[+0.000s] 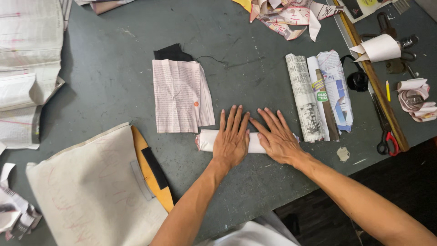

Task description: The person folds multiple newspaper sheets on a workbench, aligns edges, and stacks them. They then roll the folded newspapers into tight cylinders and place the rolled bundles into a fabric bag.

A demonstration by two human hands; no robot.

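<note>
A white rolled paper [205,140] lies on the dark grey table [109,77] near its front edge. My left hand [231,139] lies flat on the roll's middle, fingers spread and pointing away from me. My right hand [277,136] presses flat on the roll's right part, fingers apart. Only the roll's left end and a strip between the hands show. Just right of my right hand lie three rolled newspapers [318,98] side by side. A folded printed sheet [180,95] lies just behind and left of the roll.
A large cream sheet [91,191] with a yellow curved ruler [152,171] lies front left. Newspaper stacks [27,68] fill the left edge. Red-handled scissors [387,141], a long wooden ruler [378,86], a black round object [358,81], paper scraps and crumpled paper [287,16] sit right and back.
</note>
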